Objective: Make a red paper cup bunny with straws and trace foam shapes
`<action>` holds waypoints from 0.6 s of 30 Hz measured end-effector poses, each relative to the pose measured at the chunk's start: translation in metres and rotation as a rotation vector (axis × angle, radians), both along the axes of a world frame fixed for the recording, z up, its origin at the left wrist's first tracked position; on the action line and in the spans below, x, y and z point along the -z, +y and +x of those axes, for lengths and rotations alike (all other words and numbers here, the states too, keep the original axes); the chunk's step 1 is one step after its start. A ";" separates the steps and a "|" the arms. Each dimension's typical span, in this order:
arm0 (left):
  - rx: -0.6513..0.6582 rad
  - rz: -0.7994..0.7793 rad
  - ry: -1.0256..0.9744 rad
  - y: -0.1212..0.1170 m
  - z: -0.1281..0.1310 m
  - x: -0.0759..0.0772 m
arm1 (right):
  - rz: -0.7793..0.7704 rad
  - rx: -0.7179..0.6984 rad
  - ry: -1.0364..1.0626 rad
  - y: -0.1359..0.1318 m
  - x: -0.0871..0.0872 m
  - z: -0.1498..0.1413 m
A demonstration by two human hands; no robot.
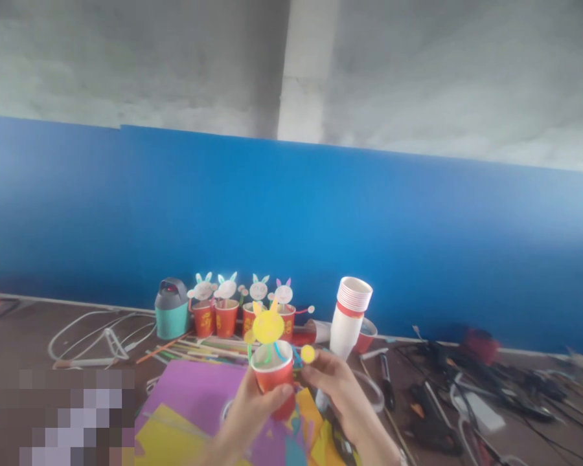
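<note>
My left hand (252, 408) is wrapped round a red paper cup (273, 378) held up in front of me. A yellow paper bunny head (268, 325) on a stick rises out of the cup. My right hand (333, 382) is beside the cup on the right, its fingers pinched on a small yellow paper disc (308, 353) at the end of a thin blue strip. Behind, a row of several red cups with white bunny heads (243, 304) stands against the blue wall.
A teal and grey container (171, 309) stands left of the row. A stack of white and red paper cups (350, 314) stands to the right. Coloured paper sheets (189, 408) lie under my hands. Cables and tools (432, 401) spread to the right, white cord (87, 333) to the left.
</note>
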State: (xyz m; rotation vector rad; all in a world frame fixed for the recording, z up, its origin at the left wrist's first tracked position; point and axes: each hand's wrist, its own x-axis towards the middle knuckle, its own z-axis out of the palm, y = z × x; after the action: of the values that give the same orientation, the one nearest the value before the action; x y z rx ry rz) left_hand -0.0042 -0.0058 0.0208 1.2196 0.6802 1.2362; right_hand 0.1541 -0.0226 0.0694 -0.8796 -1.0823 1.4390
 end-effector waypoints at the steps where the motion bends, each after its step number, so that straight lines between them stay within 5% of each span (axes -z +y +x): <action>1: 0.001 0.002 -0.005 0.000 0.001 0.001 | 0.004 0.031 0.017 0.000 0.001 -0.003; 9: 0.027 0.025 -0.043 -0.004 0.006 -0.004 | -0.015 0.319 0.035 0.000 0.014 -0.024; 18: 0.031 0.004 0.016 0.005 0.002 0.017 | 0.331 0.466 -0.754 -0.006 -0.001 -0.008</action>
State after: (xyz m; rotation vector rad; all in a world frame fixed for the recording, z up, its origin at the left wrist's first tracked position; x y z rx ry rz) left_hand -0.0025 -0.0013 0.0042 1.2409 0.6683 1.2034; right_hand 0.1459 -0.0288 0.0708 -1.3614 -1.4795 0.5071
